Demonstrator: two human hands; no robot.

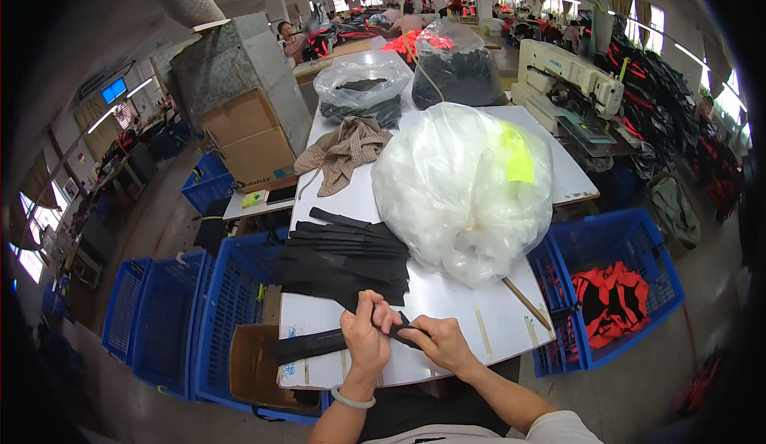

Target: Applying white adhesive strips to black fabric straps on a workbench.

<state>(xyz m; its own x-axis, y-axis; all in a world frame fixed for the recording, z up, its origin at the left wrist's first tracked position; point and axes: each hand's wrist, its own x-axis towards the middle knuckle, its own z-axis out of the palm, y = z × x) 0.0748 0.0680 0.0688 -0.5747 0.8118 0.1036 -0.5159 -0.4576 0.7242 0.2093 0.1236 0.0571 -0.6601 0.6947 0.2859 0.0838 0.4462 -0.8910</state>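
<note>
Both my hands are closed on a black fabric strip (315, 346) near the front edge of the white table (319, 314). My left hand (369, 339), with a pale bracelet at the wrist, pinches it with the thumb raised. Just to the right, my right hand (440, 343) grips its end between thumb and fingers. From the left hand the strip runs flat leftward to the table's edge. Beyond the hands lies a fanned stack of black fabric strips (347, 244), some overhanging the left edge. The fingers hide part of the held strip.
A large clear plastic bag (455, 197) of white material fills the table's middle. Behind it lie a checked cloth (347, 153) and bags of black pieces (363, 97). Blue crates (167, 316) flank the table; a right-hand crate (638, 340) holds red-and-black pieces. A sewing machine (570, 77) stands at right.
</note>
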